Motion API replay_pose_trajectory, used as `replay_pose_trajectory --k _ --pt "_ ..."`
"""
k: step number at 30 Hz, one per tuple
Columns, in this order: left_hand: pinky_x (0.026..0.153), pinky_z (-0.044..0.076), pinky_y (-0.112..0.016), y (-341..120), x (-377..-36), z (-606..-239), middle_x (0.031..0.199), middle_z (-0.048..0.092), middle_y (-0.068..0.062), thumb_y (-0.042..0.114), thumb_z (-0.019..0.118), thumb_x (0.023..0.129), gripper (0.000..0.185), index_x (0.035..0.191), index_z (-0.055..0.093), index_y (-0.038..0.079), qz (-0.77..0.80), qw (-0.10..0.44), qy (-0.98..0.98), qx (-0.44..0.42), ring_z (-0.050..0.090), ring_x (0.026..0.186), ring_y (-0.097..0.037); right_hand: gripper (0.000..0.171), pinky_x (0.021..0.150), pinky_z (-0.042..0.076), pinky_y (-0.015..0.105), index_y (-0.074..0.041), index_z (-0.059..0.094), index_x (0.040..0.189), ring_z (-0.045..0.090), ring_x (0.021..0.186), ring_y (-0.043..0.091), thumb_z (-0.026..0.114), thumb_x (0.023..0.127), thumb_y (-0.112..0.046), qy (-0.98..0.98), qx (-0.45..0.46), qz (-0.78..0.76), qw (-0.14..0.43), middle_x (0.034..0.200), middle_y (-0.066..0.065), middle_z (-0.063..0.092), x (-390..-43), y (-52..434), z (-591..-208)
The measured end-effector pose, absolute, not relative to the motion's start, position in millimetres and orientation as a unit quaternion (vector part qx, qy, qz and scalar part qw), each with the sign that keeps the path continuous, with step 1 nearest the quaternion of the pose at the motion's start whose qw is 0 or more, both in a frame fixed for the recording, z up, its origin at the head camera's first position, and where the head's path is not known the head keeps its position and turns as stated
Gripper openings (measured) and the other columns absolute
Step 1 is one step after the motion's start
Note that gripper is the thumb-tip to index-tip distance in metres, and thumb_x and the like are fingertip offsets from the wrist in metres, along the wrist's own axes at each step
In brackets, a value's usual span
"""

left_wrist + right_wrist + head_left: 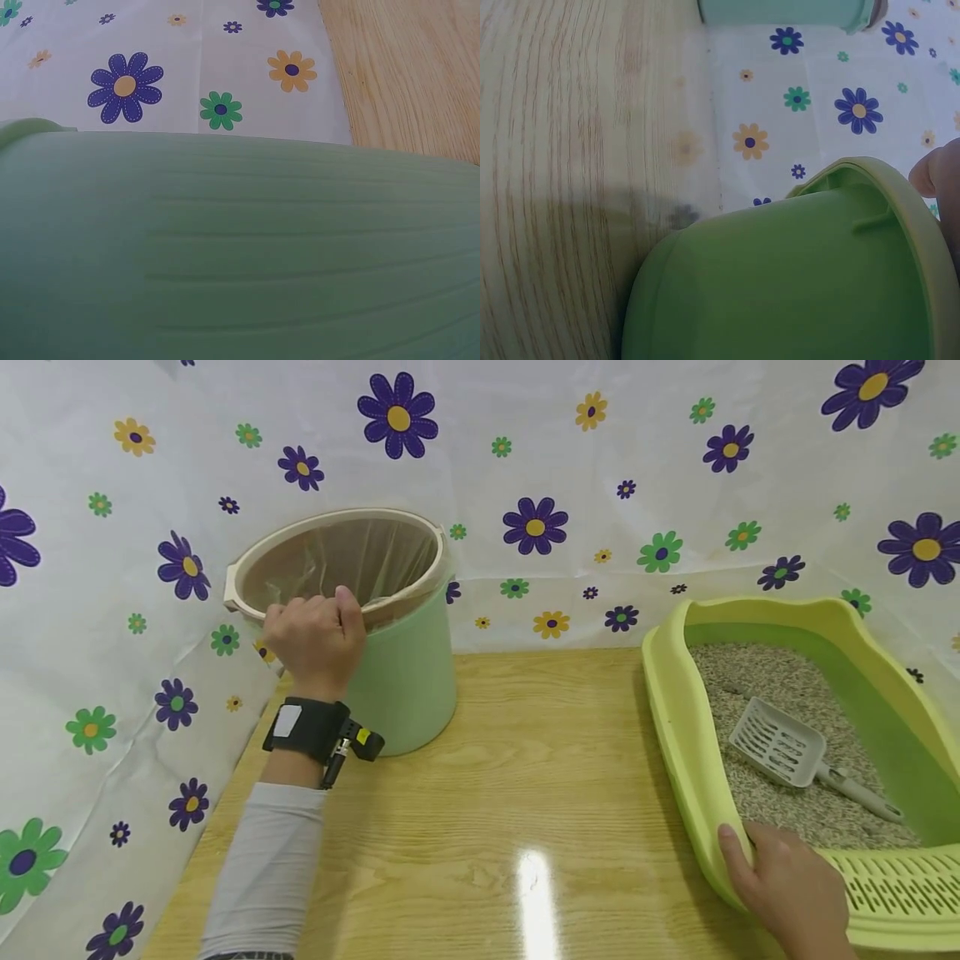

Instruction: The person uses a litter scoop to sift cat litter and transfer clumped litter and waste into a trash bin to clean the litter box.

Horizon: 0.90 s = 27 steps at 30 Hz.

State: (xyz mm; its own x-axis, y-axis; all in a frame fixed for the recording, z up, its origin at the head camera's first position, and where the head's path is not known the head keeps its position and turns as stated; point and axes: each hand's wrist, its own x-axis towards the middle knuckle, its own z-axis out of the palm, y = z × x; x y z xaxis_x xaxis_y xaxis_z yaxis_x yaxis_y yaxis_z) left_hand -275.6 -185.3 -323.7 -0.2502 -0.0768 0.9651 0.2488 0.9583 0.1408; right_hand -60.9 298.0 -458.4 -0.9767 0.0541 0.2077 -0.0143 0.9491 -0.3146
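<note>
A pale green trash bin [408, 685] with a beige rim and a clear liner [352, 556] stands at the left; its ribbed side [262, 247] fills much of the left wrist view. My left hand [315, 639] grips the near part of the bin's rim. At the right is a yellow-green litter box [678, 727], whose outer wall [780, 277] shows in the right wrist view. My right hand [795, 881] holds the box's rim at its near left corner; some fingers are hidden. A grey slotted litter scoop [780, 743] lies on the litter [750, 672] inside, its handle toward the near right.
Under both containers is a wood-grain tabletop [480, 777]. White sheeting [495, 485] printed with flowers rises behind and along the left. A slotted ledge [907, 860] spans the near end of the litter box.
</note>
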Motion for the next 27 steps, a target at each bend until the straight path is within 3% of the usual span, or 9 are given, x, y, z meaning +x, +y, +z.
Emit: replay_pose_trajectory --k 15,22,27 --pt "0.055 0.032 -0.048 -171 -274 -325 0.043 0.039 -0.015 0.027 0.044 0.098 0.058 0.047 0.044 0.001 -0.135 0.612 -0.776 -0.071 0.042 0.044 -0.038 0.050 0.067 0.054 0.062 0.011 0.069 0.114 0.068 0.090 0.054 0.052 0.104 -0.035 -0.980 -0.004 0.155 0.126 0.103 0.035 0.070 -59 296 -458" --pt "0.055 0.032 -0.048 -160 -274 -325 0.044 0.039 -0.014 0.026 0.045 0.098 0.057 0.048 0.044 0.001 -0.140 0.612 -0.774 -0.081 0.044 0.045 -0.038 0.042 0.054 0.050 0.051 0.003 0.072 0.099 0.069 0.077 0.045 0.053 0.104 -0.034 -0.979 -0.006 0.158 0.128 0.090 0.025 0.072 -59 296 -457" --pt "0.055 0.031 -0.048 -154 -273 -324 0.044 0.038 -0.013 0.026 0.045 0.098 0.056 0.047 0.042 0.002 -0.147 0.613 -0.771 -0.088 0.042 0.044 -0.036 0.047 0.060 0.053 0.057 0.007 0.071 0.109 0.069 0.084 0.049 0.052 0.104 -0.035 -0.980 -0.007 0.156 0.125 0.098 0.030 0.072 -59 295 -457"
